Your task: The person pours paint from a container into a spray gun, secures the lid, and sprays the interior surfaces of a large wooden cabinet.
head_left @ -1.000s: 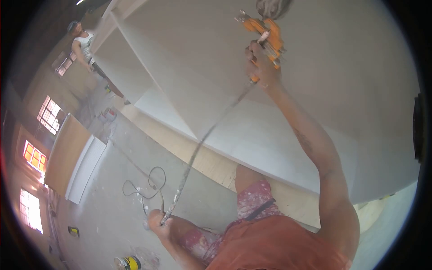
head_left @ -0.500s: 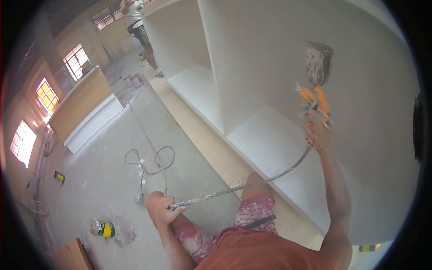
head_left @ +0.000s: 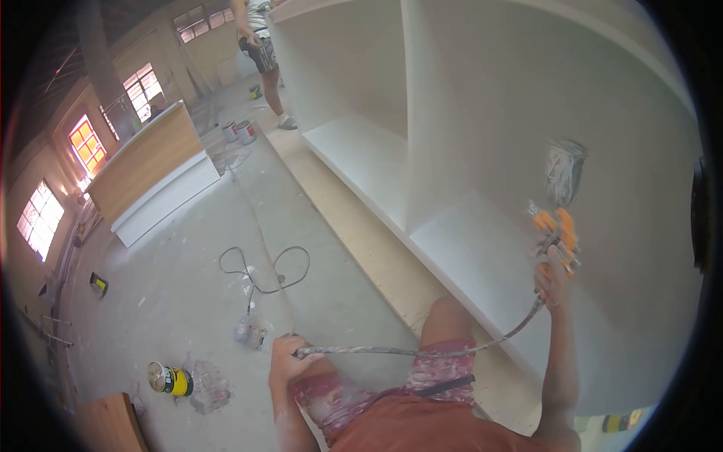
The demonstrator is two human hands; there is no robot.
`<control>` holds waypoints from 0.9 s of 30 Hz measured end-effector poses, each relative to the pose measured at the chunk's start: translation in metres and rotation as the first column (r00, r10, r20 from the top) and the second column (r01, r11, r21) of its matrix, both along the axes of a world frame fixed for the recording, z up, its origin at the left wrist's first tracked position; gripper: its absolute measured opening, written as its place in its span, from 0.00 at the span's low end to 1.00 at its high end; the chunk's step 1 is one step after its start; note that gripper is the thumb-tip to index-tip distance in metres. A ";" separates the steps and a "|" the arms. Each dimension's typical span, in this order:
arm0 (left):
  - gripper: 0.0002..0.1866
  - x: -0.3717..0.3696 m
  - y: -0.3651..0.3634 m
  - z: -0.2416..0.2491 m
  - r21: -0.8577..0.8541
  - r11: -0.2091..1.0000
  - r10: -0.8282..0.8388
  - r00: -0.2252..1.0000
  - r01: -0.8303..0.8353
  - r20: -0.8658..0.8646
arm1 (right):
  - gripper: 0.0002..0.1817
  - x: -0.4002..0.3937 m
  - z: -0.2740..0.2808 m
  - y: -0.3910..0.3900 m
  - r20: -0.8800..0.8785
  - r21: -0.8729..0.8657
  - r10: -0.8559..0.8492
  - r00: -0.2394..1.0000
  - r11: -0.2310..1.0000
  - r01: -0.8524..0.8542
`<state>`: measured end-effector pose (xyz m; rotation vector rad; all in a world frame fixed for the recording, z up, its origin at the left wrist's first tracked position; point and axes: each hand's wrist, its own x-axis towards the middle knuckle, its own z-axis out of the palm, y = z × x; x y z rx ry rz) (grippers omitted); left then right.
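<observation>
My right hand point(head_left: 552, 285) is clamped around the orange spray gun point(head_left: 565, 226) at 3 o'clock, by the white cabinet point(head_left: 361, 162), cup point(head_left: 563, 172) uppermost, I judge so its contents feed down. At 7 o'clock my left hand point(head_left: 288, 360) is closed on the hose point(head_left: 399, 351), likely to hold slack off the floor point(head_left: 331, 294). Blur hides whether my finger presses the trigger. 2 tins point(head_left: 246, 133) stand at 10 o'clock.

r fingers point(head_left: 542, 279) round spray gun point(head_left: 566, 227), l fingers point(head_left: 303, 363) round hose point(head_left: 392, 351)
</observation>
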<state>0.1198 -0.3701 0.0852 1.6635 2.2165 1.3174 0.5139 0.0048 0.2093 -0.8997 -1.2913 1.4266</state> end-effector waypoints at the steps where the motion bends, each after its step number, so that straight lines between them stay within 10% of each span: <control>1: 0.23 -0.003 0.005 0.015 -0.008 1.000 0.001 1.000 -0.001 0.001 | 0.19 0.006 -0.002 0.002 0.050 -0.003 0.012 0.999 1.000 -0.012; 22: 0.21 -0.105 0.013 0.117 -0.210 0.944 -0.269 0.962 0.255 -0.040 | 0.23 -0.040 0.078 -0.062 0.045 0.026 -0.160 0.986 0.987 0.159; 24: 0.22 -0.100 0.003 0.135 -0.408 0.829 -0.362 0.923 0.384 0.133 | 0.23 -0.035 0.079 -0.063 0.028 0.014 -0.170 0.985 0.985 0.170; 27: 0.23 -0.078 -0.002 0.181 -0.206 0.702 -0.460 0.655 0.682 0.600 | 0.21 -0.033 0.081 -0.061 0.084 0.036 -0.077 0.994 0.997 0.074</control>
